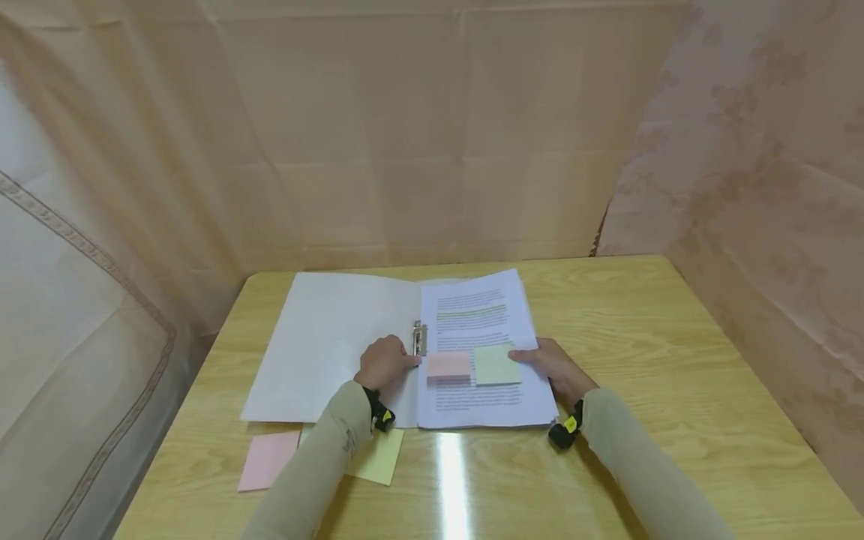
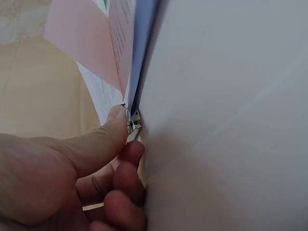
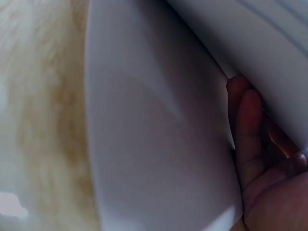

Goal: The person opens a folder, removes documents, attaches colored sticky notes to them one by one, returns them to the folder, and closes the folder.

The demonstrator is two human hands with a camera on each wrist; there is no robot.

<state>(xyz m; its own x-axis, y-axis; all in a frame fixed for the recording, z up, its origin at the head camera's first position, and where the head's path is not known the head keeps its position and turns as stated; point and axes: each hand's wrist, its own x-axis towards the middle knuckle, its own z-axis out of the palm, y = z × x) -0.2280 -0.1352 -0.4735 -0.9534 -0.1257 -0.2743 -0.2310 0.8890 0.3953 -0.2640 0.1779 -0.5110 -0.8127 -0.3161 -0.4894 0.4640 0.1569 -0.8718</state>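
A white ring binder (image 1: 337,337) lies open on the table, with a metal ring clasp (image 1: 419,337) at its spine. Thumb and curled fingers of my left hand (image 1: 385,364) pinch the clasp's near end, beside the paper edge; in the left wrist view the thumb lies against the metal clasp (image 2: 134,120). A stack of printed sheets (image 1: 472,409) covers the right half. My right hand (image 1: 556,367) grips its right edge, thumb on top at the green sticky note (image 1: 497,365), fingers (image 3: 249,120) underneath. A pink sticky note (image 1: 448,366) sits beside the green one.
On the wooden table (image 1: 675,375), a pink note (image 1: 268,460) and a yellow note (image 1: 378,459) lie before the binder, partly behind the left sleeve. Another pale note is mostly hidden there. Beige cloth (image 1: 432,150) hangs behind the table.
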